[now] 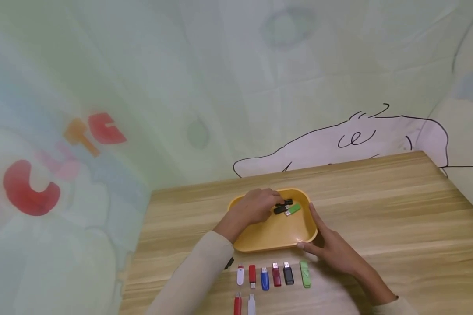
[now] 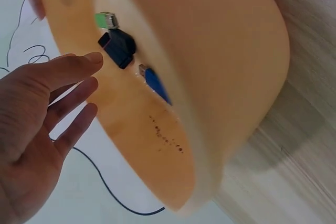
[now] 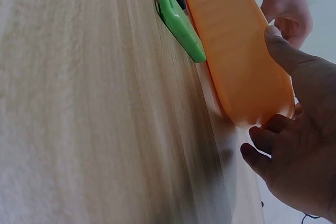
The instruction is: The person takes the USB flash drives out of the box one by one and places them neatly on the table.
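One tray (image 1: 276,229) of loose drives sits on the wooden table (image 1: 173,227), a person's hands at both ends. At left, the left hand (image 1: 257,205) reaches toward the far wall, its forearm slanting in from lower left; thumb and fingers stand loosely apart, with nothing seen between them. Just beside the fingertips, black drives (image 1: 281,210) and a green drive (image 1: 293,209) lie close together in the tray, a blue drive (image 2: 156,85) apart from them. A clean pick likely calls for pinching one drive by its flat sides, clear of its neighbors. Nearer the person, a spaced row of drives (image 1: 265,281) is best kept clear of the sleeve (image 1: 199,267). At right, the right hand (image 1: 333,249) clasps the tray's corner, thumb on the near wall, fingers around the end; light, steady pressure should prevent sliding.
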A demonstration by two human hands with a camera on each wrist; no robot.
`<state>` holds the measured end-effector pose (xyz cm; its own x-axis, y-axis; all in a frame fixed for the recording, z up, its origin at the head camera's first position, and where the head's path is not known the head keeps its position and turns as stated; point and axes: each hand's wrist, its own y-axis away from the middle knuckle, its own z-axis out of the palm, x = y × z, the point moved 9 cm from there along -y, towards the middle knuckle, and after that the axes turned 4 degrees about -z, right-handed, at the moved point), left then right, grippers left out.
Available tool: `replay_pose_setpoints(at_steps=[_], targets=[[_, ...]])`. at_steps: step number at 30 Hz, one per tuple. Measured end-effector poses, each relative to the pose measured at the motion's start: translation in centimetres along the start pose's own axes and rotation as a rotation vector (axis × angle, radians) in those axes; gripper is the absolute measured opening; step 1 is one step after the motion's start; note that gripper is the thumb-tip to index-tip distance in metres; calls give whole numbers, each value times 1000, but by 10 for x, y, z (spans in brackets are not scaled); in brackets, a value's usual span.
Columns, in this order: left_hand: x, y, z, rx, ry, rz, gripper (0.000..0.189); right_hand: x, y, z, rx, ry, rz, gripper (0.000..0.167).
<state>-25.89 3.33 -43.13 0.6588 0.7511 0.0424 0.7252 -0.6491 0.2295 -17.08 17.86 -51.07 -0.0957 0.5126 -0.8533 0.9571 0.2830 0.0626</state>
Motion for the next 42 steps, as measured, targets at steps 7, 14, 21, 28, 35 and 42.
replay_pose_setpoints(at_steps=[7, 14, 21, 28, 35, 42], targets=[[1, -10, 13, -29, 39, 14, 32, 0, 2, 0, 5, 7, -12, 113], [6, -12, 24, -30, 23, 47, 22, 0, 3, 4, 13, -1, -29, 113], [6, -11, 28, -17, -2, 42, 22, -5, 3, 5, -1, 6, -27, 112], [5, -7, 29, -19, -5, 28, 20, -6, 2, 2, 2, 11, -28, 112], [3, -3, 29, -69, 45, -5, 17, 0, 2, 1, 12, 14, -15, 113], [1, -4, 32, -127, 123, -29, 28, 0, 2, 0, 12, 11, 7, 113]])
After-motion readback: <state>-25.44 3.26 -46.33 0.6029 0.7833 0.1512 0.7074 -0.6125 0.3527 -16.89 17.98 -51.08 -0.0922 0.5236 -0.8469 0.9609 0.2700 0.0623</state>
